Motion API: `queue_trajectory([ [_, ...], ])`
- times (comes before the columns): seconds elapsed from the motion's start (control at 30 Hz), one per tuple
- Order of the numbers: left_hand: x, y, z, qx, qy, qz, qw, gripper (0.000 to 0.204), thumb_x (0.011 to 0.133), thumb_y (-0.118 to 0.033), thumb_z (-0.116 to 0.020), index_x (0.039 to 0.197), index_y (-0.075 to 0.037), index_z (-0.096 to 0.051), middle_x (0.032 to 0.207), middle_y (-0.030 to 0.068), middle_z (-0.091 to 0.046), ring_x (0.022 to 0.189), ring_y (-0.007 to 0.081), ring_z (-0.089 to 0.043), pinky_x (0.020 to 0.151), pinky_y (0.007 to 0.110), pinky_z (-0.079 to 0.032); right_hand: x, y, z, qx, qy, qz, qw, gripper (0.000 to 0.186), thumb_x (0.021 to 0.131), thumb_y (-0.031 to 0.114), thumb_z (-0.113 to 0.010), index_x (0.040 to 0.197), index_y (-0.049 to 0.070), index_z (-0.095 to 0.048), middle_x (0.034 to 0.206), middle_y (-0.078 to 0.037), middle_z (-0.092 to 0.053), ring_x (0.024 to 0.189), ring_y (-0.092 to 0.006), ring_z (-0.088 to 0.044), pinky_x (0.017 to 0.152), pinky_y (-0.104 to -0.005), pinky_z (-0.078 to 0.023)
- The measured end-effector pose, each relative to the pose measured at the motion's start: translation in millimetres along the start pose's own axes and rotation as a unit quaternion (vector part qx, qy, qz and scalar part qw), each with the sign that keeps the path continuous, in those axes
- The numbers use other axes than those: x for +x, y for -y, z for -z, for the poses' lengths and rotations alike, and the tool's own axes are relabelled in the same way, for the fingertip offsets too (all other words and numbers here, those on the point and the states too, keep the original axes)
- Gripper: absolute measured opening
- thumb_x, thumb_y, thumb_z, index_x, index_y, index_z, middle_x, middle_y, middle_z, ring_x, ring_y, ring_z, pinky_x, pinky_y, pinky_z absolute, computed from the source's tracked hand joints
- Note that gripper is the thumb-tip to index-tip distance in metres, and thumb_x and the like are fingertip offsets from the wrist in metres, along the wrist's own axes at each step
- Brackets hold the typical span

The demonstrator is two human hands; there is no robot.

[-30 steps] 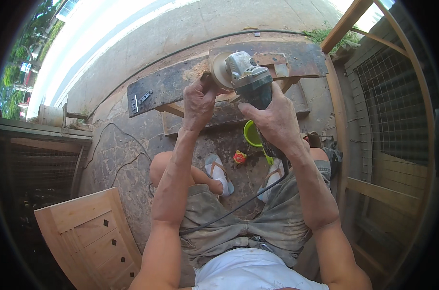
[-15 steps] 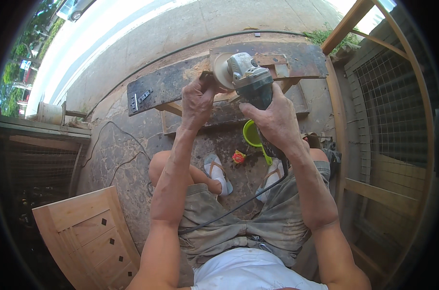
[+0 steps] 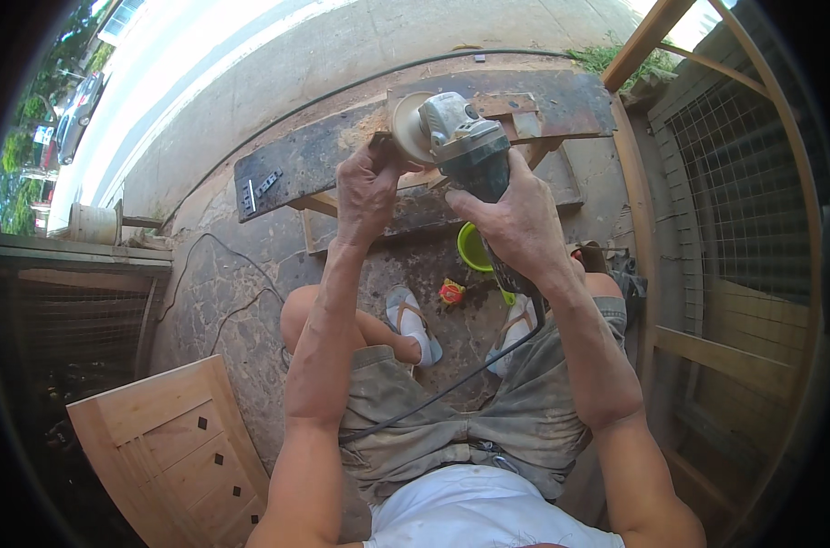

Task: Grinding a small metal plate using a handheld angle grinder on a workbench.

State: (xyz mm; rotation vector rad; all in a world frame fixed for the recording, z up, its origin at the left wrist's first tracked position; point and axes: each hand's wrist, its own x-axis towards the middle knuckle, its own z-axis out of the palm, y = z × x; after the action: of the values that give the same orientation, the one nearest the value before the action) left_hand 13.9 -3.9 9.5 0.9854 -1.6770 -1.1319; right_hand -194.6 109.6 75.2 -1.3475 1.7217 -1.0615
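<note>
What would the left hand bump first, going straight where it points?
Maybe the bench beyond the left hand, with the disc just right of that line, but the hand's height is unclear.

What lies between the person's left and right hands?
In the head view, the angle grinder lies between them: its round disc by the left hand, its dark body in the right hand.

Around the grinder (image 3: 474, 151) there is little room: its disc (image 3: 409, 128) stands just beside the left hand (image 3: 367, 192) and the small dark piece (image 3: 379, 140) in its fingers, and the right hand (image 3: 517, 217) blocks the other side. Between the forearms (image 3: 325, 315) a gap opens downward — crossed low by the power cord (image 3: 442, 393), with the green bucket (image 3: 463, 250) and red tape measure (image 3: 451, 291) beneath. Rightward, the wooden frame (image 3: 636, 242) bars the way.
</note>
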Motion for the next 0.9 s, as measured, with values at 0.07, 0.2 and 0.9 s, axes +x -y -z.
queue_trajectory([
  [0.07, 0.0, -0.2, -0.5, -0.024, -0.004, 0.002, 1.0, 0.022, 0.114, -0.011, -0.065, 0.127, 0.0, -0.078, 0.105, 0.0099, -0.086, 0.099, 0.017, -0.082, 0.093, 0.035, -0.065, 0.9, -2.4, 0.7, -0.004, -0.002, -0.004, 1.0, 0.065, 0.088, 0.035, -0.083, 0.128, -0.012, -0.062, 0.106, -0.031, -0.079, 0.104, -0.0433, -0.08, 0.097, -0.0499, -0.06],
  [0.2, -1.6, -10.0, 2.3, -0.042, -0.029, 0.018, 0.999, 0.023, 0.113, -0.013, -0.07, 0.128, 0.002, -0.077, 0.114, 0.011, -0.085, 0.098, 0.0201, -0.082, 0.092, 0.035, -0.066, 2.1, -8.0, 4.3, -0.022, -0.01, -0.013, 1.0, 0.065, 0.088, 0.036, -0.083, 0.126, -0.013, -0.064, 0.105, -0.031, -0.079, 0.103, -0.0439, -0.08, 0.096, -0.0496, -0.061],
  [0.9, 10.9, 18.5, 51.1, -0.398, -0.005, 0.122, 0.909, 0.036, 0.117, -0.018, -0.059, 0.152, -0.01, -0.059, 0.131, 0.0175, -0.077, 0.102, 0.0246, -0.081, 0.089, 0.047, -0.071, 9.3, -20.3, 13.8, -0.017, -0.055, -0.038, 0.998, 0.061, 0.088, 0.036, -0.086, 0.127, -0.007, -0.067, 0.112, -0.028, -0.081, 0.11, -0.0438, -0.079, 0.1, -0.0501, -0.059],
])
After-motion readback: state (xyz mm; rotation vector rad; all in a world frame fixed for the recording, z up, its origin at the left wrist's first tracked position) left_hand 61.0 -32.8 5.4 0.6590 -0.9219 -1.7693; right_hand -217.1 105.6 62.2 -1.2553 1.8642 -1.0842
